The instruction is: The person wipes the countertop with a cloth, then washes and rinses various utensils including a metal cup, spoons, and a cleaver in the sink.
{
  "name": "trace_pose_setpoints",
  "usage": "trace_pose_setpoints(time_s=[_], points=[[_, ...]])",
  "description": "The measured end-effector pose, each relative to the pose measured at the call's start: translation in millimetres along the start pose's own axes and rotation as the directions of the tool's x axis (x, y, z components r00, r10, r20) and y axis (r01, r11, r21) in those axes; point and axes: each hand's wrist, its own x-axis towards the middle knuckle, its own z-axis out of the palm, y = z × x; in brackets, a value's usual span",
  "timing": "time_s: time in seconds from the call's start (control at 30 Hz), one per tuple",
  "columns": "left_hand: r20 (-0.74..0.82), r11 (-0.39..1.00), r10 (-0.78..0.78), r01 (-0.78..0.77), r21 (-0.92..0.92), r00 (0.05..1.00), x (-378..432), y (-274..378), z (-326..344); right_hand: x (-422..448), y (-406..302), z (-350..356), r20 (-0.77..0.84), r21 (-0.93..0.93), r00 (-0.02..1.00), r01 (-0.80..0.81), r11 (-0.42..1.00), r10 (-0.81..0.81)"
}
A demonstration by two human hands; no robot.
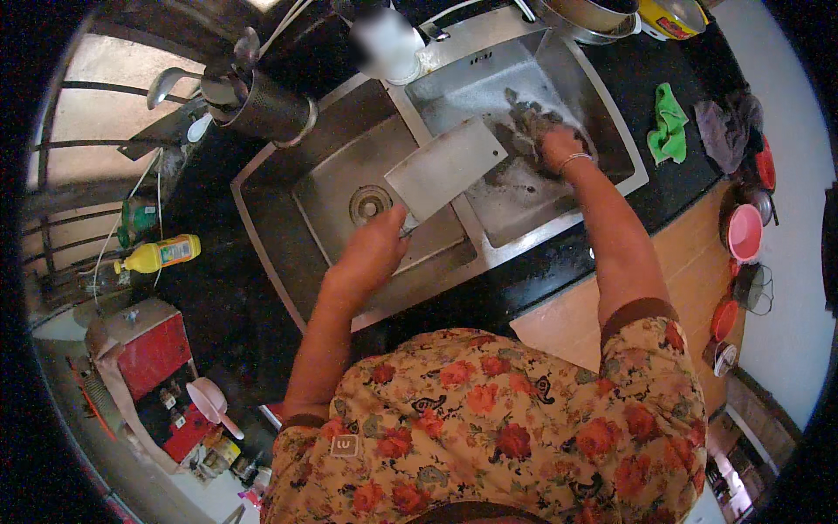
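Observation:
My left hand (373, 243) grips the handle end of a broad metal cleaver (447, 169). Its wide blade, with a small hole near the far corner, lies across the view over the divider of a double-bowl stainless steel sink (488, 259). Down in the right bowl, my right hand (563, 145) is closed on a wet, greyish-brown rag (524, 118), whose exact kind is hard to tell. White suds and dark specks surround it on the bowl's floor. The left bowl shows a round drain strainer (370, 204) beside my left hand.
A perforated utensil holder (268, 111) with ladles stands left of the sink. A white container (387, 49) stands at the back rim. On the black counter are a yellow bottle (160, 254), a green cloth (668, 124), a dark cloth (727, 131) and stacked pans (592, 23).

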Motion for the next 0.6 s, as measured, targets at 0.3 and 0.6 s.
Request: trace_pose_setpoints(time_s=[0.3, 0.6], points=[[-0.061, 0.998, -0.058, 0.056, -0.037, 0.996, 12.8, -20.9, 8.6, -57.9, -54.5, -35.3, -0.222, 0.737, 0.946, 0.321, 0.595, -0.236], [0.055, 0.994, -0.107, 0.107, 0.001, 0.993, 16.6, 4.7, 9.8, -80.5, -148.6, -50.2, -0.514, 0.345, 0.706, 0.69, 0.636, -0.487]])
